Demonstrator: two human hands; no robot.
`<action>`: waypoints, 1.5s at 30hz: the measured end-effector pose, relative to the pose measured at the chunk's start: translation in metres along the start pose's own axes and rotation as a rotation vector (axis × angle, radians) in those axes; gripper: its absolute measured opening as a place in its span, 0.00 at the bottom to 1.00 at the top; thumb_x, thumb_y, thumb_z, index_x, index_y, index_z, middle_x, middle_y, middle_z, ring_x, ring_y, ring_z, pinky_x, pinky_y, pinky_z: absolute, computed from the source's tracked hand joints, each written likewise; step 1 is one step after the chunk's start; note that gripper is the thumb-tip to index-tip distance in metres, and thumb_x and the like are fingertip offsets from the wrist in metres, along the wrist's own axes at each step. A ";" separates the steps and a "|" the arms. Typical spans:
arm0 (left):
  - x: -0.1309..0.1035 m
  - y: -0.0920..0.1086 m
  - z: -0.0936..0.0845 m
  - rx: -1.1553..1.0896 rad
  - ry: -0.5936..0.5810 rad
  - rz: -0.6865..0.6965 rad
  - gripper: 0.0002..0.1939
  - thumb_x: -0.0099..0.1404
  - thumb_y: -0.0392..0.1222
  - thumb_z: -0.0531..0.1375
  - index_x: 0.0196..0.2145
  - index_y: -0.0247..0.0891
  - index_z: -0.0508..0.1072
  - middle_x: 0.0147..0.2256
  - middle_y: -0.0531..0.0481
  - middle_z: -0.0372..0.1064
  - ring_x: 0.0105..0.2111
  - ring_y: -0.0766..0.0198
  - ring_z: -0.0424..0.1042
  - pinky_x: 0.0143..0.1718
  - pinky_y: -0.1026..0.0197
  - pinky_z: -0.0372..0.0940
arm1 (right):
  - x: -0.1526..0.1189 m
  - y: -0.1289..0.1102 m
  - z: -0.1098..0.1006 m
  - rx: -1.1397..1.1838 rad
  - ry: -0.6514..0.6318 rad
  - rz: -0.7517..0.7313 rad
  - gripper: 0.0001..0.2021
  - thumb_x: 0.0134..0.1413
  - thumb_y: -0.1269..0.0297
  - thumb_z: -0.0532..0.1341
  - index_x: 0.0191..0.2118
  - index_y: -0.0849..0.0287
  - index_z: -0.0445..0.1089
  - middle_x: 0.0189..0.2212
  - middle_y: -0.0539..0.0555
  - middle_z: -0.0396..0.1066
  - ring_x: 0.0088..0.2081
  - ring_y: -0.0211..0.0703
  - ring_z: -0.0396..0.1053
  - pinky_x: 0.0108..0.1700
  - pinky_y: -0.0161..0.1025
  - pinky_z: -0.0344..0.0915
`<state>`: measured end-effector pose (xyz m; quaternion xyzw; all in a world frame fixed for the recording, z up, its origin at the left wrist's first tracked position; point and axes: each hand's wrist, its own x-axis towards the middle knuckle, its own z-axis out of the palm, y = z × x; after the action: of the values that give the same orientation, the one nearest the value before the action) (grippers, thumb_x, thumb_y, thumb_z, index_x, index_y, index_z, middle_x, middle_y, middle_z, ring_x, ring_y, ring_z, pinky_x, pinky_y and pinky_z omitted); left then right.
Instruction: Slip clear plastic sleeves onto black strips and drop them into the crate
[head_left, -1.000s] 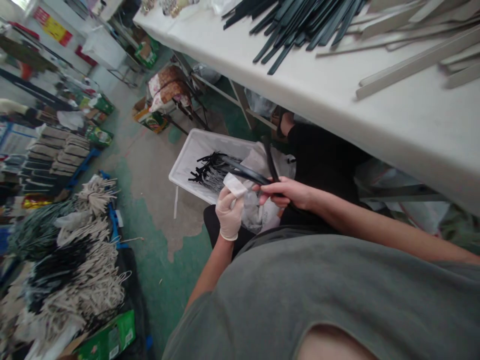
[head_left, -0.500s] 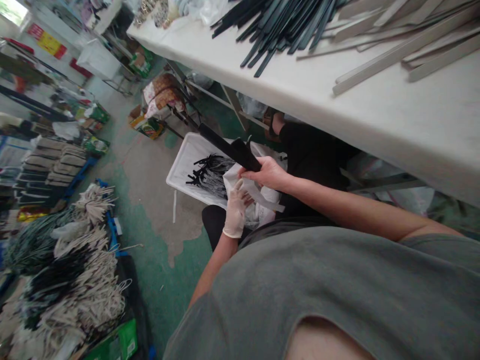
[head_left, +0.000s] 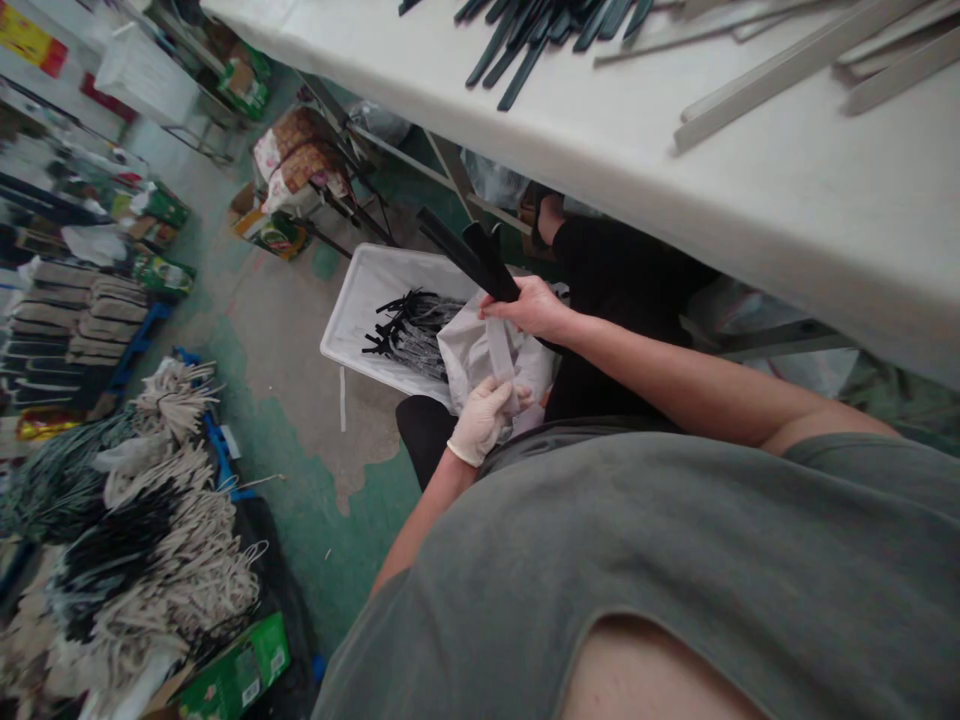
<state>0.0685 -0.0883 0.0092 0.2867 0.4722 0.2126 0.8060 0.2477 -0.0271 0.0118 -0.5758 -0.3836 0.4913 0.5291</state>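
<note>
My right hand [head_left: 532, 305], bare, is closed around a few flat black strips [head_left: 461, 250] that point up and to the left. A pale translucent strip [head_left: 499, 350] runs from beside it down to my left hand [head_left: 481, 418], which wears a whitish glove and has its fingers closed on the strip's lower end. Under both hands a white cloth or bag [head_left: 463, 350] lies over my lap. Beyond it, a white plastic bin [head_left: 341, 300] holds a bundle of black and grey cords [head_left: 420, 335].
A white-covered table [head_left: 600, 170] with dark strips [head_left: 517, 60] and beige strips [head_left: 780, 70] runs along the upper right. At left, cord bundles [head_left: 172, 540] lie on a blue pallet. A stool with a patterned cushion [head_left: 300, 150] stands past the bin.
My left hand has closed on the pale strip and moved slightly right and down, drawing the strip straighter. The black strips in my right hand have shifted. The view has shifted a little.
</note>
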 end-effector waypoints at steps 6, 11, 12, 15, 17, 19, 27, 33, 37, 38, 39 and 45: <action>0.008 -0.003 -0.011 0.193 -0.112 -0.269 0.15 0.53 0.44 0.71 0.33 0.29 0.79 0.29 0.40 0.78 0.32 0.54 0.78 0.44 0.53 0.71 | -0.006 0.011 0.002 -0.068 -0.143 0.076 0.11 0.45 0.65 0.66 0.36 0.64 0.76 0.24 0.49 0.76 0.15 0.27 0.53 0.16 0.30 0.50; 0.012 -0.010 -0.032 0.193 -0.062 -0.310 0.13 0.58 0.47 0.67 0.30 0.32 0.78 0.29 0.39 0.77 0.32 0.53 0.78 0.44 0.50 0.71 | -0.010 0.008 -0.016 -0.092 -0.112 0.159 0.14 0.54 0.61 0.62 0.45 0.64 0.73 0.18 0.47 0.72 0.12 0.29 0.51 0.14 0.30 0.48; 0.013 -0.007 -0.039 0.151 -0.029 -0.283 0.12 0.59 0.46 0.67 0.31 0.33 0.78 0.29 0.40 0.77 0.31 0.55 0.78 0.43 0.50 0.71 | -0.012 0.007 -0.021 -0.090 -0.125 0.160 0.15 0.55 0.60 0.61 0.45 0.64 0.73 0.17 0.47 0.72 0.12 0.30 0.51 0.14 0.31 0.48; 0.016 0.022 -0.063 -0.059 0.160 -0.117 0.09 0.62 0.45 0.65 0.31 0.35 0.76 0.28 0.46 0.77 0.26 0.63 0.76 0.40 0.56 0.72 | -0.020 0.001 -0.037 -0.085 -0.213 0.155 0.16 0.55 0.56 0.61 0.42 0.65 0.74 0.17 0.49 0.71 0.12 0.31 0.53 0.15 0.31 0.49; 0.018 0.057 -0.081 -0.220 0.303 0.048 0.09 0.65 0.43 0.64 0.30 0.36 0.74 0.27 0.49 0.76 0.25 0.67 0.75 0.38 0.61 0.72 | -0.026 -0.005 -0.045 -0.076 -0.261 0.151 0.16 0.52 0.54 0.63 0.38 0.64 0.74 0.19 0.51 0.72 0.13 0.31 0.55 0.16 0.32 0.51; 0.017 0.097 -0.094 -0.342 0.395 0.235 0.10 0.66 0.43 0.63 0.29 0.37 0.73 0.26 0.53 0.75 0.24 0.70 0.75 0.37 0.63 0.72 | -0.032 -0.012 -0.050 -0.064 -0.292 0.138 0.16 0.50 0.53 0.64 0.35 0.64 0.74 0.24 0.53 0.76 0.16 0.32 0.60 0.19 0.32 0.56; 0.029 0.129 -0.073 -0.507 0.442 0.401 0.14 0.71 0.45 0.58 0.28 0.37 0.71 0.24 0.55 0.74 0.24 0.72 0.74 0.40 0.64 0.71 | -0.063 -0.037 -0.046 -0.145 -0.259 0.147 0.25 0.51 0.50 0.64 0.49 0.62 0.73 0.24 0.51 0.75 0.13 0.31 0.56 0.16 0.33 0.53; 0.043 0.068 -0.044 -0.605 0.372 0.159 0.10 0.71 0.42 0.58 0.33 0.36 0.73 0.29 0.52 0.76 0.28 0.70 0.76 0.40 0.63 0.70 | -0.079 -0.034 -0.056 -0.271 -0.194 0.143 0.20 0.48 0.44 0.65 0.31 0.59 0.73 0.21 0.52 0.73 0.15 0.34 0.59 0.18 0.34 0.57; 0.044 0.056 -0.042 -0.604 0.396 0.117 0.12 0.68 0.45 0.61 0.30 0.36 0.72 0.28 0.53 0.74 0.27 0.70 0.75 0.38 0.64 0.70 | -0.080 -0.033 -0.056 -0.328 -0.113 0.152 0.21 0.46 0.42 0.66 0.31 0.58 0.72 0.18 0.51 0.72 0.14 0.34 0.58 0.17 0.35 0.56; 0.043 0.055 -0.042 -0.585 0.392 0.117 0.11 0.67 0.46 0.62 0.31 0.36 0.72 0.28 0.52 0.75 0.28 0.69 0.75 0.38 0.64 0.70 | -0.079 -0.033 -0.054 -0.340 -0.102 0.158 0.21 0.45 0.42 0.67 0.30 0.57 0.71 0.17 0.50 0.71 0.14 0.34 0.58 0.17 0.35 0.56; 0.043 0.055 -0.042 -0.565 0.391 0.120 0.11 0.67 0.46 0.62 0.31 0.36 0.73 0.29 0.52 0.75 0.28 0.69 0.75 0.38 0.64 0.70 | -0.079 -0.033 -0.052 -0.350 -0.093 0.165 0.21 0.44 0.42 0.67 0.30 0.57 0.71 0.17 0.50 0.70 0.14 0.34 0.58 0.17 0.35 0.57; 0.038 0.048 -0.037 -0.532 0.358 0.108 0.11 0.67 0.45 0.62 0.33 0.34 0.74 0.31 0.49 0.76 0.28 0.68 0.75 0.38 0.63 0.70 | -0.071 -0.024 -0.042 -0.382 -0.088 0.177 0.21 0.43 0.43 0.67 0.29 0.58 0.71 0.14 0.48 0.66 0.14 0.35 0.58 0.16 0.34 0.56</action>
<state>0.0500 -0.0199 0.0021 0.0488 0.5186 0.4180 0.7442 0.2743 -0.1020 0.0454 -0.6750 -0.4404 0.4788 0.3481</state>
